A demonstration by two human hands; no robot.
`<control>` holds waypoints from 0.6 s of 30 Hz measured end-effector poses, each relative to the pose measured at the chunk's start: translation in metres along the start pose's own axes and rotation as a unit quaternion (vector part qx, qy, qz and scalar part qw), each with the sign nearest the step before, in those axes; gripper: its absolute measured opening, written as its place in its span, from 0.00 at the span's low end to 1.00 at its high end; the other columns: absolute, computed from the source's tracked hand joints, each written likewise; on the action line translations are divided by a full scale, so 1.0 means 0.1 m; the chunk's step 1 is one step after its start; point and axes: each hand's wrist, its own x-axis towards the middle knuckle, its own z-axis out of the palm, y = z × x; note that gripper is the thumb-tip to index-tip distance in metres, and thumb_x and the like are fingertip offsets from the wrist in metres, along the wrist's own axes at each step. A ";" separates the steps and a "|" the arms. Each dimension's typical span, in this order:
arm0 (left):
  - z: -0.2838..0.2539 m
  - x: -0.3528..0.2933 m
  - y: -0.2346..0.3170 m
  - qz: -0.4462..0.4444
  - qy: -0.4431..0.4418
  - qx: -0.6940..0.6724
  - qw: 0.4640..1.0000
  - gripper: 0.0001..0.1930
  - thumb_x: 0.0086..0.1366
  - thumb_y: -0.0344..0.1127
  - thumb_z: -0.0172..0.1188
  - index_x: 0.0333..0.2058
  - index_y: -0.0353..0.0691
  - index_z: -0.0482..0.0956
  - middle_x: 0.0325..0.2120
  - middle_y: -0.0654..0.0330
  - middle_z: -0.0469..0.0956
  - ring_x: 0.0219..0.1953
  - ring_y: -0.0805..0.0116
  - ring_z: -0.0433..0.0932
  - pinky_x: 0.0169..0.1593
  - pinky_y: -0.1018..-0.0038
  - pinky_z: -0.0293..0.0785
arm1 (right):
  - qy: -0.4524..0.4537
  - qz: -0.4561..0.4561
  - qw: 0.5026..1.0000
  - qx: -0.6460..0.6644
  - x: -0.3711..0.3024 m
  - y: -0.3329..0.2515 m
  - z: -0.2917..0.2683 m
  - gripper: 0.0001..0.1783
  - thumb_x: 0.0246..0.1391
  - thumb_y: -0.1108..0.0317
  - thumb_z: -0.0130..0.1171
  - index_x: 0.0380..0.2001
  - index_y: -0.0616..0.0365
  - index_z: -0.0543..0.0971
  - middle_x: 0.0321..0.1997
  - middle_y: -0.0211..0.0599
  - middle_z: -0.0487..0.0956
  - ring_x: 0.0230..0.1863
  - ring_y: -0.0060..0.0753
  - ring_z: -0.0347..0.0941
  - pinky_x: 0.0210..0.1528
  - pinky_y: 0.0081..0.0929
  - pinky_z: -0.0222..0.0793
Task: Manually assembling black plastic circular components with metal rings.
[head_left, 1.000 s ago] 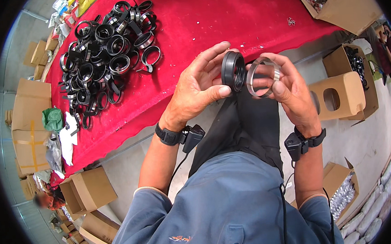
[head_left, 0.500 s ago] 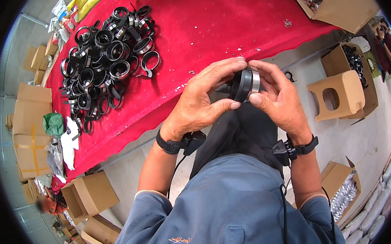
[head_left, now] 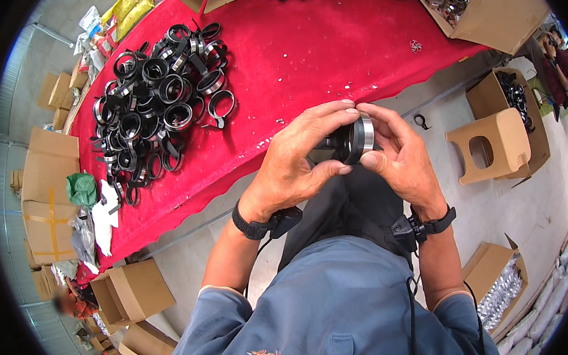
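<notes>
Between my two hands is a black ring with a silver metal band [head_left: 365, 133], held in front of my lap by the table's near edge. My left hand [head_left: 289, 157] grips its black side, thumb below and fingers over the top. From the other side, my right hand [head_left: 405, 157] presses on the silver band with the thumb, its fingers curved around the far rim. My fingers hide part of the ring. A large pile of similar black rings with silver bands [head_left: 162, 103] lies on the red-covered table [head_left: 302, 53], up and left of my hands.
A cardboard box of metal bands [head_left: 501, 8] stands at the table's far right. Right of me are a box of black parts [head_left: 541, 129] and a cardboard piece with a cut-out [head_left: 497, 146]. One black ring [head_left: 422, 121] lies on the floor. Open boxes [head_left: 135, 291] stand lower left.
Both hands and the ring sit slightly lower in the picture. The silver band now looks closer against the black ring, and less of the black part shows. Both hands keep their grip.
</notes>
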 end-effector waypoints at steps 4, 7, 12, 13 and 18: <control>0.04 -0.02 0.02 -0.019 0.021 -0.035 0.999 0.38 0.59 0.40 0.80 0.67 0.38 0.76 0.66 0.46 0.75 0.68 0.49 0.77 0.67 0.56 0.81 | -0.024 0.012 0.999 0.020 0.02 -0.07 -0.06 0.44 0.62 0.61 0.76 0.72 0.67 0.67 0.70 0.47 0.74 0.70 0.42 0.73 0.71 0.41 0.72; 0.04 -0.02 -0.02 -0.027 0.024 -0.066 0.997 0.39 0.60 0.41 0.80 0.67 0.37 0.76 0.67 0.46 0.73 0.67 0.49 0.77 0.67 0.55 0.81 | 0.009 0.021 1.000 -0.012 0.00 -0.12 0.03 0.42 0.63 0.60 0.76 0.72 0.68 0.68 0.70 0.47 0.74 0.69 0.42 0.74 0.71 0.40 0.72; 0.07 0.00 -0.05 -0.036 0.018 -0.058 0.998 0.41 0.60 0.42 0.80 0.69 0.36 0.74 0.67 0.45 0.74 0.68 0.49 0.77 0.68 0.55 0.80 | 0.033 0.011 0.999 -0.035 0.01 -0.07 0.06 0.40 0.64 0.61 0.74 0.71 0.68 0.68 0.66 0.47 0.77 0.67 0.41 0.76 0.71 0.39 0.72; 0.07 0.00 -0.09 -0.034 0.019 -0.065 0.997 0.40 0.59 0.37 0.79 0.69 0.36 0.74 0.68 0.44 0.74 0.69 0.47 0.76 0.68 0.56 0.79 | 0.046 0.015 0.998 -0.037 0.02 -0.06 0.09 0.40 0.65 0.61 0.73 0.71 0.69 0.68 0.65 0.48 0.78 0.67 0.41 0.76 0.71 0.38 0.72; 0.12 0.06 -0.16 -0.052 0.004 -0.053 0.997 0.41 0.57 0.33 0.78 0.70 0.35 0.73 0.69 0.41 0.74 0.70 0.44 0.75 0.70 0.58 0.75 | 0.093 0.007 0.995 -0.027 0.06 0.03 0.16 0.38 0.66 0.61 0.72 0.70 0.69 0.68 0.63 0.50 0.79 0.66 0.41 0.77 0.69 0.39 0.73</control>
